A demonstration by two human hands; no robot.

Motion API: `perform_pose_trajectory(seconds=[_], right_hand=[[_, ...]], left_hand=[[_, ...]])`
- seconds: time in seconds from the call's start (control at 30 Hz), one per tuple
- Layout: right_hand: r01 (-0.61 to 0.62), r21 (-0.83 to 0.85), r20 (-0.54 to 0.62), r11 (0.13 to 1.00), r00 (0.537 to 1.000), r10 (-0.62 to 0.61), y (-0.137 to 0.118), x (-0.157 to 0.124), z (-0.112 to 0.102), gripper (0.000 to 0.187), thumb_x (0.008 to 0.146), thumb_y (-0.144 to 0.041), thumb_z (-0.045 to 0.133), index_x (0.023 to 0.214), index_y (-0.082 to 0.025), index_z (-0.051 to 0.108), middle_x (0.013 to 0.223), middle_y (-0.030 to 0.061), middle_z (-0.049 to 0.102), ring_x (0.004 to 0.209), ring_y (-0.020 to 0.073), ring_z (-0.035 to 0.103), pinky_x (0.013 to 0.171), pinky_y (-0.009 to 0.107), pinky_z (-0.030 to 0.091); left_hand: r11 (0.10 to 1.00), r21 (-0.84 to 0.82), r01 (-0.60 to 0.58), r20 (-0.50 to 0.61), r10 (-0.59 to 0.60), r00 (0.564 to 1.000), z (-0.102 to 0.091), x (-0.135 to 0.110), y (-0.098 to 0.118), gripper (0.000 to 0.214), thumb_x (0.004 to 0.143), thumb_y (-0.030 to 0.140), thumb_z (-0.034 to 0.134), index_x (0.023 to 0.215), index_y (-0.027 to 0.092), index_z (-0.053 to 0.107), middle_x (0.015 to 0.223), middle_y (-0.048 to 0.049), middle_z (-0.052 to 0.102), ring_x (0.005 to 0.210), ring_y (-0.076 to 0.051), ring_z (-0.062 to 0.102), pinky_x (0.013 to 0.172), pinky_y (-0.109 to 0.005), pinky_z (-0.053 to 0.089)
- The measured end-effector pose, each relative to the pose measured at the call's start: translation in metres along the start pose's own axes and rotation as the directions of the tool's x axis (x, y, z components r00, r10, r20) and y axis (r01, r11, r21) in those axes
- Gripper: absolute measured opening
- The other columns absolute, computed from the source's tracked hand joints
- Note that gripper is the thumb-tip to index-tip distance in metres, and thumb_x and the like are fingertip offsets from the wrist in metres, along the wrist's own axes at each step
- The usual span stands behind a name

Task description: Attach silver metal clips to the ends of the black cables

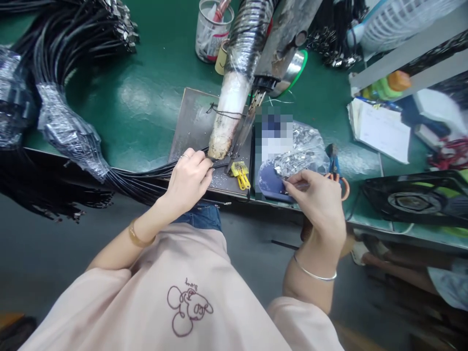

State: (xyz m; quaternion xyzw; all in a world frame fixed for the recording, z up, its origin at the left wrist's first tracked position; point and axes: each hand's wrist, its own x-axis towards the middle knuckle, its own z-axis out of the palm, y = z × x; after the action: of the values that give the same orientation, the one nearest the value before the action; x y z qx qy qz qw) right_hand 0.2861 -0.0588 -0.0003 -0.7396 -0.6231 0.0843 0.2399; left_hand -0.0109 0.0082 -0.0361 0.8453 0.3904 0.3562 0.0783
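Observation:
My left hand (pixel 192 178) is closed over the ends of several black cables (pixel 142 178), beside a yellow plastic holder (pixel 240 175) on a dark board (pixel 193 117). The cables run left into a plastic-wrapped bundle (pixel 69 126). My right hand (pixel 316 195) pinches at the edge of a clear bag of small metal parts (pixel 300 151); what sits between its fingertips is too small to name. Just above the left hand hangs the tip of a plastic-wrapped hose (pixel 228 107), next to a soldering fixture with metal rods (pixel 252 107).
Orange-handled pliers (pixel 332 165) lie right of the bag. Further right are a paper pad (pixel 382 129) and a black fan (pixel 417 200). A clear cup of tools (pixel 213 36) and a solder spool (pixel 292 73) stand behind. More black cables (pixel 80 34) lie at the back left.

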Motion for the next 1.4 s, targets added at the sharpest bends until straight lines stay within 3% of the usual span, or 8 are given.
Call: perform_pose_trajectory(seconds=[0.23, 0.37, 0.57, 0.73, 0.83, 0.93, 1.03, 1.4], right_hand=[[-0.071, 0.011, 0.072, 0.997, 0.995, 0.07, -0.007, -0.001, -0.005, 0.02, 0.078, -0.037, 0.065, 0.066, -0.025, 0.054, 0.066, 0.0005, 0.065, 0.055, 0.0156, 0.056, 0.059, 0.03, 0.046], [-0.03, -0.006, -0.133, 1.0, 0.991, 0.029, -0.012, -0.01, -0.005, 0.017, 0.08, -0.034, 0.063, 0.069, -0.025, 0.055, 0.07, 0.0016, 0.065, 0.06, 0.0172, 0.06, 0.062, 0.032, 0.051], [0.088, 0.253, -0.459, 0.963, 0.887, 0.04, -0.048, -0.025, -0.001, 0.015, 0.078, -0.021, 0.074, 0.07, -0.022, 0.061, 0.074, 0.0003, 0.069, 0.059, 0.0152, 0.066, 0.054, 0.028, 0.055], [0.197, 0.568, -0.293, 0.799, 0.956, -0.028, -0.092, -0.043, 0.027, 0.015, 0.086, -0.017, 0.074, 0.076, -0.021, 0.064, 0.083, 0.0, 0.073, 0.069, 0.0155, 0.075, 0.063, 0.029, 0.062], [0.308, 0.467, -0.394, 0.829, 0.912, -0.117, -0.107, -0.047, 0.049, 0.012, 0.087, -0.013, 0.074, 0.083, -0.024, 0.07, 0.087, -0.0001, 0.075, 0.08, 0.0154, 0.074, 0.071, 0.03, 0.063], [0.331, 0.461, -0.434, 0.823, 0.894, -0.116, -0.111, -0.047, 0.064, 0.015, 0.088, -0.01, 0.072, 0.088, -0.025, 0.073, 0.091, -0.0001, 0.075, 0.084, 0.0149, 0.073, 0.071, 0.029, 0.063], [0.312, 0.534, -0.409, 0.786, 0.909, -0.083, -0.112, -0.048, 0.069, 0.016, 0.09, -0.01, 0.071, 0.091, -0.025, 0.073, 0.091, -0.0005, 0.075, 0.084, 0.0147, 0.074, 0.071, 0.029, 0.064], [0.283, 0.562, -0.372, 0.777, 0.926, -0.069, -0.106, -0.046, 0.066, 0.013, 0.091, -0.014, 0.07, 0.091, -0.025, 0.074, 0.094, 0.0011, 0.077, 0.087, 0.017, 0.076, 0.075, 0.033, 0.064]], left_hand=[[0.991, -0.099, 0.093, -0.02, -0.095, 0.995, -0.014, -0.002, 0.008, 0.013, 0.094, 0.011, 0.054, 0.084, 0.019, 0.059, 0.074, -0.0038, 0.066, 0.071, -0.021, 0.056, 0.07, -0.031, 0.046], [0.984, -0.139, 0.108, -0.012, -0.111, 0.994, -0.013, -0.004, 0.01, 0.015, 0.091, 0.009, 0.055, 0.08, 0.019, 0.058, 0.068, -0.0016, 0.063, 0.067, -0.019, 0.055, 0.067, -0.029, 0.045], [0.931, -0.343, 0.125, 0.089, -0.1, 0.991, -0.025, -0.007, 0.018, 0.006, 0.09, 0.012, 0.062, 0.086, 0.016, 0.065, 0.07, 0.0007, 0.066, 0.066, -0.015, 0.06, 0.066, -0.025, 0.047], [0.823, -0.565, 0.063, 0.106, -0.003, 0.994, -0.027, -0.006, 0.032, 0.013, 0.095, 0.015, 0.062, 0.086, 0.016, 0.07, 0.075, -0.002, 0.073, 0.064, -0.012, 0.062, 0.063, -0.022, 0.047], [0.679, -0.679, 0.278, 0.222, -0.171, 0.96, -0.026, -0.005, 0.035, 0.02, 0.095, 0.016, 0.059, 0.077, 0.015, 0.068, 0.063, 0.0005, 0.068, 0.054, -0.009, 0.055, 0.055, -0.02, 0.043], [0.424, -0.75, 0.508, 0.423, -0.283, 0.861, -0.027, -0.005, 0.035, 0.025, 0.092, 0.017, 0.056, 0.068, 0.015, 0.062, 0.056, 0.0015, 0.062, 0.049, -0.008, 0.052, 0.051, -0.019, 0.042], [0.278, -0.769, 0.576, 0.483, -0.337, 0.808, -0.025, -0.005, 0.034, 0.02, 0.089, 0.02, 0.059, 0.07, 0.015, 0.062, 0.056, 0.0011, 0.062, 0.05, -0.008, 0.054, 0.053, -0.018, 0.044], [0.282, -0.777, 0.562, 0.455, -0.364, 0.813, -0.018, -0.007, 0.034, 0.011, 0.086, 0.024, 0.066, 0.08, 0.014, 0.066, 0.061, 0.0008, 0.064, 0.053, -0.008, 0.058, 0.054, -0.018, 0.047]])
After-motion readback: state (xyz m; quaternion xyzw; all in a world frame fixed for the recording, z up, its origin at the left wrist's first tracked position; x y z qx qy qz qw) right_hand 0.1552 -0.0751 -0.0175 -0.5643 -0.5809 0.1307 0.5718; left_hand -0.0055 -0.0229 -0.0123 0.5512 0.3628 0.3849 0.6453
